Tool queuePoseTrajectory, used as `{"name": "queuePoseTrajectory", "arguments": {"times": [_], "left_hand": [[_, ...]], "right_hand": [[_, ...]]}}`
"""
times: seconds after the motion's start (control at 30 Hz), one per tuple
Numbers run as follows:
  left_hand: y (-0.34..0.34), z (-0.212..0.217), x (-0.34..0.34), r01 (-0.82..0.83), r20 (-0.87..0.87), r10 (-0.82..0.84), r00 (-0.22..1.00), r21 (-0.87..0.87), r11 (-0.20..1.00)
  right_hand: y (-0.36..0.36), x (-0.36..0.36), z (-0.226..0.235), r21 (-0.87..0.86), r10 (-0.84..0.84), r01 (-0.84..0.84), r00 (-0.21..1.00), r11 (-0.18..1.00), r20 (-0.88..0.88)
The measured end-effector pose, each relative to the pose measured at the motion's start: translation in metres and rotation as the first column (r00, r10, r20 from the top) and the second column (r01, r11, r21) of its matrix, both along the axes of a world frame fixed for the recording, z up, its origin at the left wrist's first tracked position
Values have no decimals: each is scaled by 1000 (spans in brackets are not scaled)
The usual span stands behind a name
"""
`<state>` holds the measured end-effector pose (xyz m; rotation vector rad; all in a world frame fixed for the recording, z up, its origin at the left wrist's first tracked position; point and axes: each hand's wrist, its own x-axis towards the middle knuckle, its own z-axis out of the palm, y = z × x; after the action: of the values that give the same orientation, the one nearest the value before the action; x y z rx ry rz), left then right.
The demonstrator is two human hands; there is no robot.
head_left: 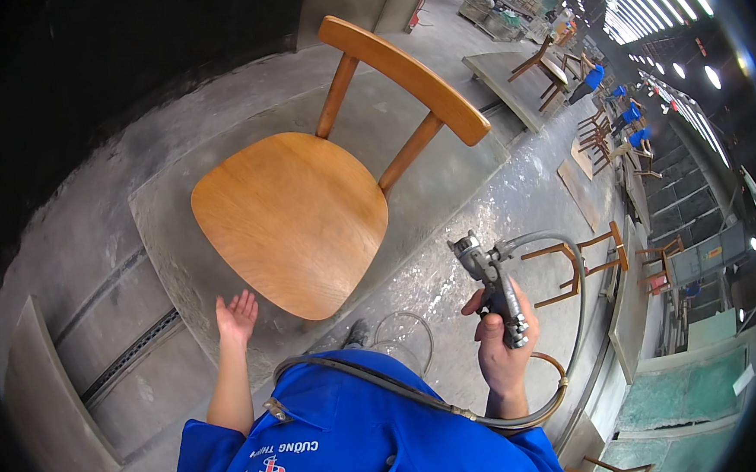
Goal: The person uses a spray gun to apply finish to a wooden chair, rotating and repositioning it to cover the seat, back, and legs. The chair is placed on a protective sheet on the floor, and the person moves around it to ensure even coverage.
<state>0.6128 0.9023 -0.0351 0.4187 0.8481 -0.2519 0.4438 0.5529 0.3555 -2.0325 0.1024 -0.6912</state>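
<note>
Big workshop hall here, grey concrete floor [481, 221] speckled with pale overspray, strip lights running along the ceiling to the upper right of the chair, and more bare chair frames [579, 263] and people in blue further off that way. The wooden chair [295, 219] stands on a square grey platform [171, 249], seat facing up, backrest on the far side of the seat.

Right of the chair's seat, the right hand [504, 341] is wrapped around a metal spray gun [492, 285]. Its long axis runs roughly up-down in view, nozzle aimed up and left toward the chair. A grey hose [573, 311] loops from it across the blue shirt.

Left hand [236, 318] is spread flat, holding nothing, just below the seat's front edge.
</note>
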Motion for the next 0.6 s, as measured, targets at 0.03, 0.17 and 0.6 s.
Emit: {"name": "queuePoseTrajectory", "arguments": {"times": [0.03,0.17,0.6], "left_hand": [[-3,9,13,16,41,-16,999,-2,1000],[-13,44,52,79,223,-65,973,-53,996],[-19,64,52,67,171,-40,984,-154,986]], "right_hand": [[2,-2,-1,7,6,-6,1000,1000,-21],[11,-8,-10,-25,12,-14,996,1000,-89],[35,-25,-14,217,-5,36,990,975,-138]]}}
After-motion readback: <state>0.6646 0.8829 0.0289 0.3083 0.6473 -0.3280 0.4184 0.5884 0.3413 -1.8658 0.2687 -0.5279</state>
